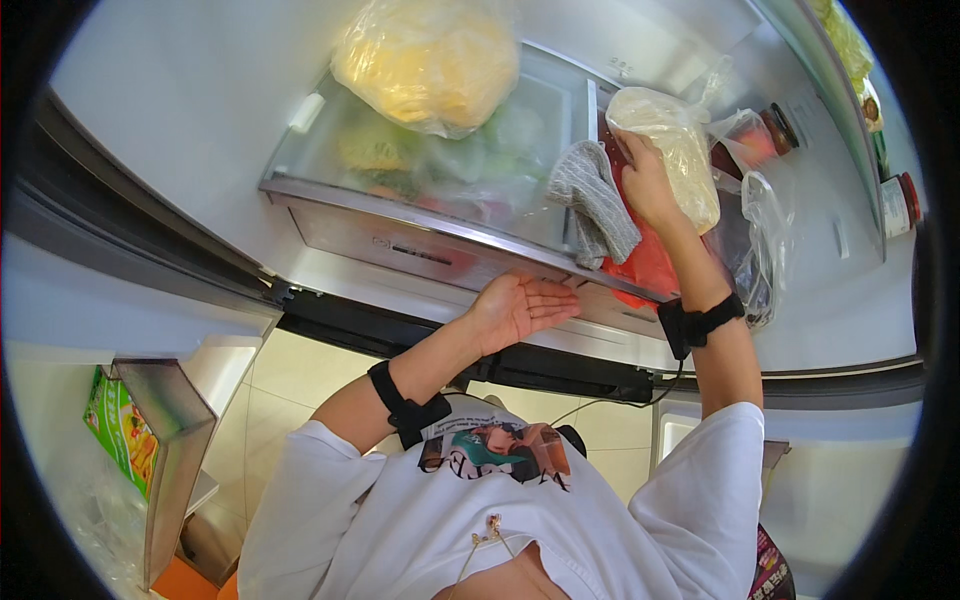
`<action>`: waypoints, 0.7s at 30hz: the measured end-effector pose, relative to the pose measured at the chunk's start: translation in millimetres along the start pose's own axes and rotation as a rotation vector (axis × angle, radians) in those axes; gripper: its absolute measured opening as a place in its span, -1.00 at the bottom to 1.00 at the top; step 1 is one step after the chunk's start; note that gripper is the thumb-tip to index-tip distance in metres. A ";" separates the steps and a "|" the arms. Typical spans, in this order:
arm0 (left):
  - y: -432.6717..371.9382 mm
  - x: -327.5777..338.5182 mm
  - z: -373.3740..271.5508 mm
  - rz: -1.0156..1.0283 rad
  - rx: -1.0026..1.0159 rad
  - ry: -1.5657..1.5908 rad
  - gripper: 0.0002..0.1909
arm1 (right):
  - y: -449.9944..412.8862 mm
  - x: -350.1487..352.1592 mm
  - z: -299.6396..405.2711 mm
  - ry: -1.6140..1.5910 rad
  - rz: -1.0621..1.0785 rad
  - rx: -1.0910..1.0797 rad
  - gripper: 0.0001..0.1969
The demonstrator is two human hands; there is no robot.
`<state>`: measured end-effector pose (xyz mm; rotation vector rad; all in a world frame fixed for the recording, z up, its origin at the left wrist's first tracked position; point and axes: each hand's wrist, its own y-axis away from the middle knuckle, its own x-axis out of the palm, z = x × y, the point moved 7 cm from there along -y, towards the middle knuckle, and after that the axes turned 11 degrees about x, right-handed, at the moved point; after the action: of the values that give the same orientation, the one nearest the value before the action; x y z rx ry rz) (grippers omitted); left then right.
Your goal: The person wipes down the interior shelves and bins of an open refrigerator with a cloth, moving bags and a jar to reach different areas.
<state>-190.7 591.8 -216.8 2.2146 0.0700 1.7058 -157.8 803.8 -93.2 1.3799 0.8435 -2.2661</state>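
My right hand (645, 180) rests against the left side of a pale package in clear plastic (675, 142), on the right part of the refrigerator shelf. Whether its fingers grip the package is not clear. A grey striped cloth (596, 202) lies just left of that hand, beside a red plastic bag (645, 262). My left hand (525, 307) is palm up with nothing in it, in front of the clear drawer's front (427, 251). On the glass shelf (551, 90) above the drawer sits a large clear bag with yellowish contents (435, 64). Green produce shows blurred beneath the glass.
A jar with a dark lid (778, 129) and a crumpled clear plastic bag (761, 247) are at the right. Another jar with a red lid (900, 205) stands further right. The left door's bin (176, 450) holds a green package (124, 431). Both doors stand open around me.
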 end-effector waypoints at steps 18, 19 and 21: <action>-2.5 -2.0 -0.3 0.028 -0.003 0.037 -0.51 | 13.4 1.5 9.6 0.338 0.078 -0.138 -0.57; -4.1 -3.5 0.1 0.028 -0.004 0.039 -0.51 | 19.3 0.4 13.6 0.339 0.081 -0.138 -0.57; -6.9 -6.8 0.7 0.038 -0.005 0.071 -0.52 | 34.3 -0.6 35.6 0.107 0.181 -0.218 -0.54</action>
<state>-190.7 596.5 -225.3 2.1647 0.0407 1.8032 -161.8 754.5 -90.8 1.4237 0.9284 -1.9183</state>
